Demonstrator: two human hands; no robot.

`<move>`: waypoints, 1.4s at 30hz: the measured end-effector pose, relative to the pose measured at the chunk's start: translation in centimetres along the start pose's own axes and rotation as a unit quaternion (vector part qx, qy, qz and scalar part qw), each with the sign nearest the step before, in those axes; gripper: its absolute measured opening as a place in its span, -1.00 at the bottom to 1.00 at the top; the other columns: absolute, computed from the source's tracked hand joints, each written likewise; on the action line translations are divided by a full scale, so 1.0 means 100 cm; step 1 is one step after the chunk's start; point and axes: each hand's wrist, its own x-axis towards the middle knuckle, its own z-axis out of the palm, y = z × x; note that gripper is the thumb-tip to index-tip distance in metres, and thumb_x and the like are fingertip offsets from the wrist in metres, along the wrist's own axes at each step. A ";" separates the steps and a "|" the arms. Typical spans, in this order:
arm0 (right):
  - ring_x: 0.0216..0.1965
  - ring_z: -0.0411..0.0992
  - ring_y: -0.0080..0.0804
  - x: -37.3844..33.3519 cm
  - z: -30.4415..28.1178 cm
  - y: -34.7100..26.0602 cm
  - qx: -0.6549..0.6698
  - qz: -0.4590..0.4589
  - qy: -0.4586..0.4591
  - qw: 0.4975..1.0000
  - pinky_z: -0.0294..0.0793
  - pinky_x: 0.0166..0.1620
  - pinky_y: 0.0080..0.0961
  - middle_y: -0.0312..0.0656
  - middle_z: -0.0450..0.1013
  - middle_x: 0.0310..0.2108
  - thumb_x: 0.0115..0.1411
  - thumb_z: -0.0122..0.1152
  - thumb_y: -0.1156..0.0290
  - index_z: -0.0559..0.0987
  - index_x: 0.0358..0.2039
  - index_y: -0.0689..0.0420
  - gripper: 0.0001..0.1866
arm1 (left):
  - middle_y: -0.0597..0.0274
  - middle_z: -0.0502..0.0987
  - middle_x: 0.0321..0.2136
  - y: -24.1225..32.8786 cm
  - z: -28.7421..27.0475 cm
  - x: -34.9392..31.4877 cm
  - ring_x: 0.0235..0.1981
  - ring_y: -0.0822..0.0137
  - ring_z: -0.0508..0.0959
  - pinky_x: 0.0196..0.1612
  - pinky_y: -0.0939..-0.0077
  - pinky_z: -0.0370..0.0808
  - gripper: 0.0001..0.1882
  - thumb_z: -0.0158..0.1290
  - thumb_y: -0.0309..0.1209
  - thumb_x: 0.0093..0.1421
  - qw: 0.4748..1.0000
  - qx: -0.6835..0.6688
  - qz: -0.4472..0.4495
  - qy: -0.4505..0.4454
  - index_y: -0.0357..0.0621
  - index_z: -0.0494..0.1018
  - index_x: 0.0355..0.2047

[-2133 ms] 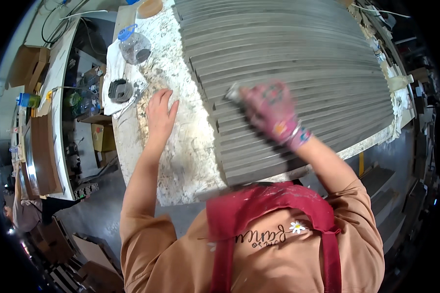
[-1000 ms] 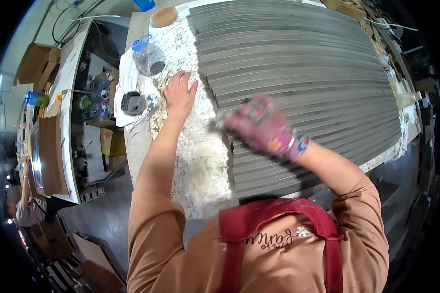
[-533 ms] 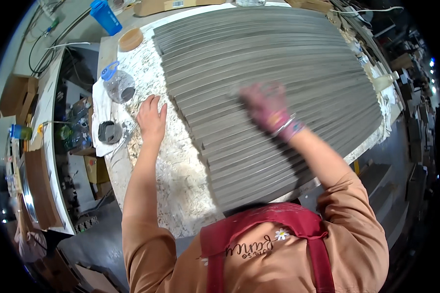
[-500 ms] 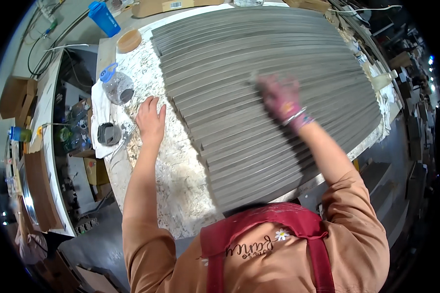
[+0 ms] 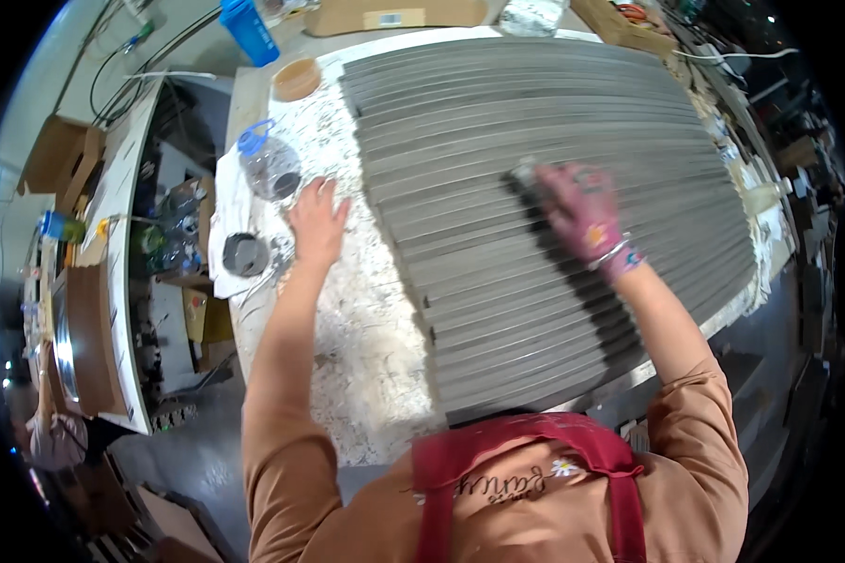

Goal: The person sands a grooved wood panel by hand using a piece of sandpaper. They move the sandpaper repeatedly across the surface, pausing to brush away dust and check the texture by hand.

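My right hand (image 5: 582, 208), in a pink patterned glove with a bracelet at the wrist, is over the middle of a broad bed of grey strips (image 5: 498, 310) laid side by side. Its fingers are closed round a small greyish wad (image 5: 524, 172), perhaps cloth or sponge; motion blur hides its exact kind. To the left, my bare left hand (image 5: 319, 223) lies with fingers spread on the white, stained tabletop (image 5: 347, 347), holding nothing. Close by it are a clear plastic jug (image 5: 270, 167) with a blue handle and a cup of dark grey stuff (image 5: 244, 254).
A blue bottle (image 5: 250, 33) and a round tan lid or dish (image 5: 297, 80) stand at the far left. Cardboard (image 5: 394, 16) and a plastic-wrapped bundle (image 5: 531, 16) lie along the far edge. A clear bottle (image 5: 766, 196) lies at the right edge.
The whole view has shifted, so the table appears farther right and lower. My right hand still holds the wad over the strips, less blurred now. My left hand stays on the tabletop.
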 end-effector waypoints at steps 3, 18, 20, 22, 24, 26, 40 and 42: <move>-0.22 0.43 -0.25 0.012 0.025 -0.097 0.104 -0.184 -0.075 0.974 0.22 0.10 -0.06 -0.25 0.42 -0.33 -0.09 0.22 0.36 0.40 0.03 -0.11 -0.43 | 0.19 0.33 0.08 0.007 0.003 0.002 0.12 0.16 0.30 0.11 0.06 0.20 -0.56 0.01 -0.12 0.19 1.000 -0.016 -0.002 0.006 -0.03 0.38 0.03; -0.08 0.43 -0.29 0.102 0.058 -0.108 -0.020 -0.161 -0.103 0.981 0.14 0.21 -0.20 -0.24 0.45 -0.15 0.13 0.07 0.39 0.47 0.00 -0.13 -0.62 | 0.20 0.38 0.04 0.013 -0.001 0.001 0.08 0.16 0.35 0.06 0.17 0.28 -0.58 0.07 -0.23 0.16 0.998 0.017 0.047 0.049 -0.05 0.39 0.02; -0.08 0.44 -0.30 0.094 0.060 -0.110 -0.021 -0.266 -0.093 0.959 0.15 0.19 -0.18 -0.21 0.44 -0.14 0.12 0.08 0.42 0.46 0.02 -0.10 -0.60 | 0.20 0.38 0.04 0.014 0.000 0.002 0.09 0.17 0.34 0.07 0.17 0.27 -0.58 0.07 -0.23 0.16 0.998 0.012 0.044 0.046 -0.04 0.39 0.02; -0.09 0.43 -0.32 0.101 0.061 -0.102 -0.029 -0.231 -0.098 0.968 0.18 0.16 -0.19 -0.23 0.44 -0.13 0.12 0.08 0.41 0.45 0.04 -0.14 -0.58 | 0.21 0.37 0.05 0.013 -0.001 0.003 0.09 0.17 0.34 0.08 0.18 0.25 -0.59 0.06 -0.23 0.17 0.998 0.009 0.041 0.041 -0.04 0.39 0.02; -0.08 0.43 -0.33 0.110 0.053 -0.101 -0.062 -0.197 -0.095 0.974 0.18 0.17 -0.19 -0.25 0.44 -0.13 0.13 0.07 0.41 0.46 0.04 -0.18 -0.57 | 0.20 0.37 0.05 0.012 0.000 -0.001 0.09 0.18 0.34 0.09 0.19 0.24 -0.59 0.07 -0.24 0.16 0.998 0.016 0.036 0.043 -0.04 0.40 0.01; -0.10 0.44 -0.33 0.102 0.055 -0.106 0.002 -0.242 -0.080 0.967 0.18 0.16 -0.20 -0.25 0.45 -0.16 0.09 0.12 0.40 0.46 0.02 -0.15 -0.57 | 0.20 0.37 0.05 0.014 -0.002 0.001 0.10 0.19 0.33 0.10 0.19 0.23 -0.59 0.06 -0.25 0.16 0.998 0.021 0.040 0.035 -0.04 0.39 0.01; -0.13 0.44 -0.24 0.114 0.069 -0.048 -0.063 0.028 -0.020 0.997 0.18 0.08 -0.11 -0.13 0.48 -0.26 0.10 0.13 0.30 0.44 0.01 -0.20 -0.60 | 0.21 0.32 0.09 0.026 0.024 0.040 0.13 0.18 0.30 0.11 0.10 0.22 -0.61 -0.05 -0.32 0.24 0.999 -0.002 -0.023 0.023 -0.02 0.31 0.08; -0.15 0.44 -0.25 0.119 0.070 -0.055 -0.009 0.001 -0.031 0.999 0.20 0.05 -0.06 -0.17 0.48 -0.21 0.10 0.09 0.34 0.45 -0.02 -0.15 -0.62 | 0.24 0.32 0.08 0.025 0.024 0.041 0.13 0.20 0.30 0.11 0.10 0.22 -0.61 -0.05 -0.33 0.24 0.999 -0.001 -0.037 0.018 -0.02 0.31 0.09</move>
